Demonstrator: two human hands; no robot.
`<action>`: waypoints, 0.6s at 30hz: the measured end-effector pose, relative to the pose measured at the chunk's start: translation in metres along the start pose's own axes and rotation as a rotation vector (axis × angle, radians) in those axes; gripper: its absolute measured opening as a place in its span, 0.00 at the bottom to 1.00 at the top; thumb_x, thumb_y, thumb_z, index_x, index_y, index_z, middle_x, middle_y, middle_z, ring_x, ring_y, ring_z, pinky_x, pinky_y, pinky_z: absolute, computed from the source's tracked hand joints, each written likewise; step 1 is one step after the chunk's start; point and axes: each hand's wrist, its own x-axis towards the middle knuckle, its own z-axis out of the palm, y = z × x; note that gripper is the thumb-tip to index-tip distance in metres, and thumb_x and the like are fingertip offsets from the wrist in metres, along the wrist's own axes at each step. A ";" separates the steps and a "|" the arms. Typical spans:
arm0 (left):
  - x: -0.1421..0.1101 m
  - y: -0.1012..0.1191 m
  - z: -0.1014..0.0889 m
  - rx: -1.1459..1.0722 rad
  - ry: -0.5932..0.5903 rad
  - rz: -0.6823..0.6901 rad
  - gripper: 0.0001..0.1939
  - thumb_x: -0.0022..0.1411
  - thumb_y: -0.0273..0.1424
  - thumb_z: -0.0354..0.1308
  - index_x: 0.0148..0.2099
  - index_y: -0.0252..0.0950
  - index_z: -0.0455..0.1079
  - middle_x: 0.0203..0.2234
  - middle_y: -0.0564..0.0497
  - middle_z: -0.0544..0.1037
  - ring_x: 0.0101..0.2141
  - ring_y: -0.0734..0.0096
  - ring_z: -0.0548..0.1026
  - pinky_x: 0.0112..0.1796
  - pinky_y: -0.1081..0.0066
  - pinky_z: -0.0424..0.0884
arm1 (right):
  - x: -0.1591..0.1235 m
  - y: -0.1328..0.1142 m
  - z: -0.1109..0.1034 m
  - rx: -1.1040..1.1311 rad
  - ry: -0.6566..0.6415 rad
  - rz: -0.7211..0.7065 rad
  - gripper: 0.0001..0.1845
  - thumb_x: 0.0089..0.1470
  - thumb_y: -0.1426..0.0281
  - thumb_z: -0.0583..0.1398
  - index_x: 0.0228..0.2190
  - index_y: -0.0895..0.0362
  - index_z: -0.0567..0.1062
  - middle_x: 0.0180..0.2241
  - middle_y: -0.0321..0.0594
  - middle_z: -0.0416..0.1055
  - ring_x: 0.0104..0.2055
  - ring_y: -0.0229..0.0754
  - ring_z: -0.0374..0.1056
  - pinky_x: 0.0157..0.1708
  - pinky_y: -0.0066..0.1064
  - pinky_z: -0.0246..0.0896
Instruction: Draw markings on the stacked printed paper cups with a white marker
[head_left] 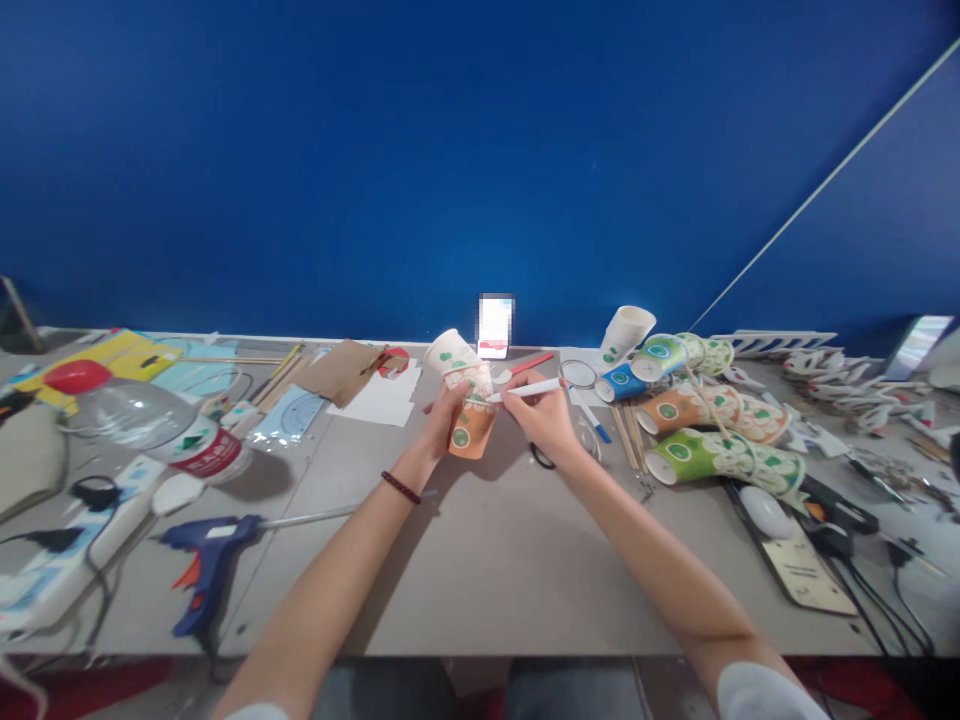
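Observation:
My left hand [445, 412] is closed around an orange paper cup [472, 425] with green leaf prints, held above the middle of the grey table [480, 560]. A second pale cup [451, 352] sits tilted just behind it, touching the top. My right hand [541, 412] grips a white pen [525, 390], whose tip points left and meets the cup's side. A dark red bead bracelet [400, 487] circles my left wrist.
Several paper cups [697, 420] lie stacked on their sides at the right. A blue glue gun [214, 555] and a clear water bottle [157, 425] lie at the left. Paper, cardboard [341, 372] and sticks are scattered behind; cables and a wooden board [806, 570] sit at the right.

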 end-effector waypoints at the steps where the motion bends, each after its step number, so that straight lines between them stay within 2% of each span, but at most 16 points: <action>1: 0.000 0.000 0.000 0.005 0.005 -0.002 0.30 0.54 0.41 0.66 0.56 0.38 0.66 0.39 0.47 0.80 0.39 0.60 0.79 0.44 0.61 0.71 | 0.000 -0.001 0.000 -0.009 -0.012 0.005 0.05 0.45 0.66 0.61 0.25 0.55 0.73 0.25 0.34 0.74 0.27 0.39 0.68 0.28 0.29 0.61; 10: -0.001 -0.002 0.001 0.006 0.002 -0.009 0.28 0.53 0.41 0.67 0.54 0.38 0.66 0.39 0.49 0.79 0.38 0.61 0.79 0.44 0.60 0.71 | 0.001 -0.007 -0.004 -0.052 -0.048 0.024 0.04 0.43 0.68 0.59 0.23 0.56 0.74 0.24 0.35 0.73 0.28 0.40 0.66 0.26 0.28 0.58; 16: 0.000 0.000 0.000 -0.036 0.020 -0.154 0.23 0.56 0.47 0.62 0.46 0.37 0.72 0.36 0.47 0.80 0.38 0.58 0.79 0.42 0.60 0.72 | 0.002 -0.004 -0.003 -0.010 -0.050 0.032 0.04 0.44 0.68 0.60 0.24 0.55 0.73 0.25 0.34 0.72 0.28 0.40 0.67 0.27 0.29 0.60; 18: -0.001 0.001 0.000 -0.050 0.018 -0.164 0.23 0.57 0.48 0.60 0.46 0.36 0.73 0.36 0.46 0.81 0.38 0.57 0.79 0.42 0.60 0.72 | 0.001 -0.002 -0.003 0.030 -0.033 0.026 0.04 0.46 0.67 0.61 0.25 0.55 0.73 0.26 0.35 0.73 0.29 0.40 0.68 0.29 0.30 0.62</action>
